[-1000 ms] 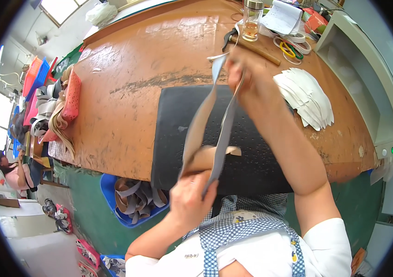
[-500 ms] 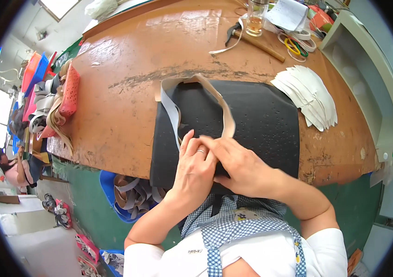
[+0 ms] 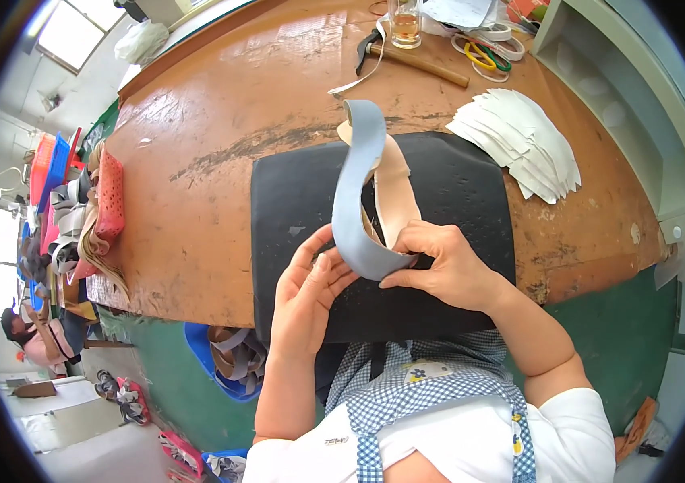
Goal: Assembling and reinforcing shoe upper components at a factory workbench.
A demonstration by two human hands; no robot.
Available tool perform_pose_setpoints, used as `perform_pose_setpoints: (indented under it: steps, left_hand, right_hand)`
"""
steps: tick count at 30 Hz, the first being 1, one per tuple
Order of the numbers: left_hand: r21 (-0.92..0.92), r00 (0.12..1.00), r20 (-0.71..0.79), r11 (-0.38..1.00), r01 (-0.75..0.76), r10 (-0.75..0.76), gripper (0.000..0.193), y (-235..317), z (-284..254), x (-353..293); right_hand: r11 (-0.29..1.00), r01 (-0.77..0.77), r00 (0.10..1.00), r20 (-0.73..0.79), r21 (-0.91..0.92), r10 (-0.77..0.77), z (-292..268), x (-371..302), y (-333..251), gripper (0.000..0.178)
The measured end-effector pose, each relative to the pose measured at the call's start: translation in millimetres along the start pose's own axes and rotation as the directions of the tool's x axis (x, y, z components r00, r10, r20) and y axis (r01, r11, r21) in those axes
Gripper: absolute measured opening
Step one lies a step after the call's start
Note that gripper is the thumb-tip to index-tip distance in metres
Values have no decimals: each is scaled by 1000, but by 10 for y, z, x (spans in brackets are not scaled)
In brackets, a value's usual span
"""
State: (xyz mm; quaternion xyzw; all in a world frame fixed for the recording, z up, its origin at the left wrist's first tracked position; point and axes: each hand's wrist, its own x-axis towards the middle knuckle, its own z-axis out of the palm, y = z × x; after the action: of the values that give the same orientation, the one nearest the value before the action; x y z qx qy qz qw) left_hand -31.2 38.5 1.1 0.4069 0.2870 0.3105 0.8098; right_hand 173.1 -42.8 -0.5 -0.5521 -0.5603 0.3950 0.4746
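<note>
The strip is over the mat, basket left, hammer behind.

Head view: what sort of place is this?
Probably a small leather-goods or similar workshop: a scuffed brown worktable bears a wooden-handled hammer and a pile of white cut pieces, near a red basket of strips.

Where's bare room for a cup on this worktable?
Widest: brown tabletop between the red perforated basket and black mat; smaller: right of the mat, below the white cut pieces. Crowded: mid-mat, with the left hand, right hand and gray-blue strip; the far side, around the hammer and drinking glass.
</note>
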Motion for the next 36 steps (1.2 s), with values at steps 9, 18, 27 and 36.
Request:
perform_pose_setpoints:
  steps: [9, 18, 27, 36]
  left_hand:
    - [-156, 993, 26, 981, 118, -115, 55, -107, -78, 130]
    - [-284, 995, -90, 959, 14, -41, 22, -197, -90, 123]
    - [-375, 983, -178, 927, -28, -43, 19, -152, -94, 161]
    - [-246, 965, -262, 967, -61, -5, 15, -197, 34, 114]
  right_hand:
    - [964, 162, 987, 19, -213, -162, 8, -55, 67, 21]
    - [891, 383, 916, -22, -243, -399, 9, -71, 63, 14]
    - [964, 265, 962, -77, 15, -263, 112, -146, -27, 30]
    - [926, -332, 940, 140, 178, 310, -126, -17, -365, 24]
